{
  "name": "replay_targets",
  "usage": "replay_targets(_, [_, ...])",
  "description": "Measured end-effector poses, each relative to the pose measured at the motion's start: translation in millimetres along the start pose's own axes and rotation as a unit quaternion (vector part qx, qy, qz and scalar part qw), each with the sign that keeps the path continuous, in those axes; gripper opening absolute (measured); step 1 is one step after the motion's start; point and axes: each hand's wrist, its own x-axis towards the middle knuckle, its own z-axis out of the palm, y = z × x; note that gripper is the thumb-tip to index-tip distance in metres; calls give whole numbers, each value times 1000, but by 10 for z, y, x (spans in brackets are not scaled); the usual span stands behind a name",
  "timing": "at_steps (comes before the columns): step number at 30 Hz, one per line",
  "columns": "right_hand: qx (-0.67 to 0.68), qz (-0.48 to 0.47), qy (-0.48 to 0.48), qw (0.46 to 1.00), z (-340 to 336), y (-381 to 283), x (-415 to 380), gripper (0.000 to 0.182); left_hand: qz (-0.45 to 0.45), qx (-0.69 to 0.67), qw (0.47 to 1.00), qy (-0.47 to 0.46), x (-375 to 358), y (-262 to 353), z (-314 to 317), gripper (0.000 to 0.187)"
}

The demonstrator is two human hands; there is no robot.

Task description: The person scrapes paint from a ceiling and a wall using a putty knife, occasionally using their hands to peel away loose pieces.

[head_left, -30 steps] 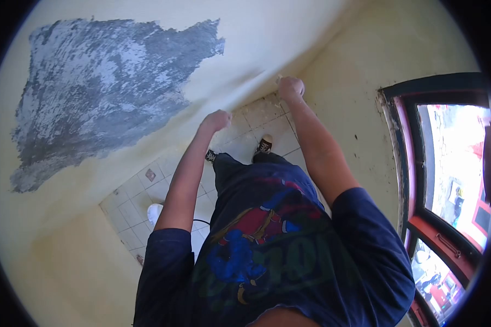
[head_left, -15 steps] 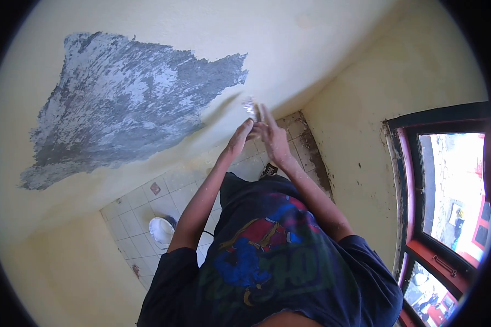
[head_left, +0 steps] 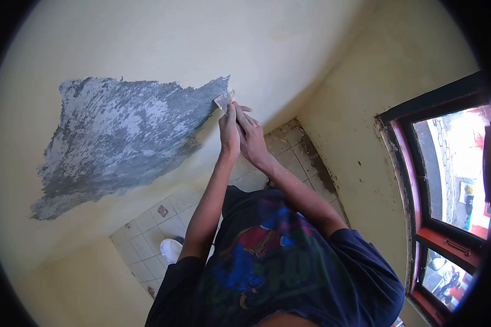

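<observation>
Left hand (head_left: 230,133), right hand (head_left: 252,143) together on scraper (head_left: 222,102) at grey patch's (head_left: 120,136) edge; bucket (head_left: 170,250) on tiled floor (head_left: 143,247).

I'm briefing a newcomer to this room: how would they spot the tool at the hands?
On the cream wall, find the big ragged grey patch and follow it to its right-hand end in the picture. There the left hand and right hand come together, with a small flat blade jutting past their fingertips. Its straight edges set it apart from the ragged patch.
</observation>
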Motion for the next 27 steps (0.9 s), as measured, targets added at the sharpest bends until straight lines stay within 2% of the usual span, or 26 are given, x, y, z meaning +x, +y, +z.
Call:
replay_targets(9, [-16, 10, -32, 999, 104, 155, -111, 54, -16, 22, 997, 72, 6, -21, -1, 47])
replay_targets(11, [8, 26, -26, 999, -29, -137, 188, 55, -12, 51, 996, 73, 97, 272, 121, 45])
replay_targets(13, [29, 44, -21, 998, -70, -221, 244, 56, 18, 57, 998, 19, 179, 461, 227, 44])
replay_targets(15, [-6, -13, 19, 1000, -53, -151, 233, 57, 16, 38, 999, 14, 160, 371, 207, 44])
replay_targets(16, [-6, -14, 21, 1000, -38, -85, 180, 57, 10, 43, 998, 43, 143, 248, 168, 44])
replay_targets(18, [13, 49, -36, 998, -22, 27, -4, 57, -29, 50, 994, 89, 65, 16, 70, 46])
replay_targets(20, [23, 39, -30, 999, -30, 24, -13, 57, -12, 62, 994, 93, 81, -93, 7, 46])
replay_targets(21, [32, 29, -30, 999, -19, 24, 0, 58, 5, 70, 992, 103, 101, -105, -14, 47])
replay_targets(23, [39, 41, -3, 998, -13, -89, 7, 58, -33, 111, 988, 98, 43, 183, 114, 48])
replay_targets(27, [34, 25, 24, 999, -2, -16, -40, 57, -36, 109, 991, 65, 51, 128, 112, 50])
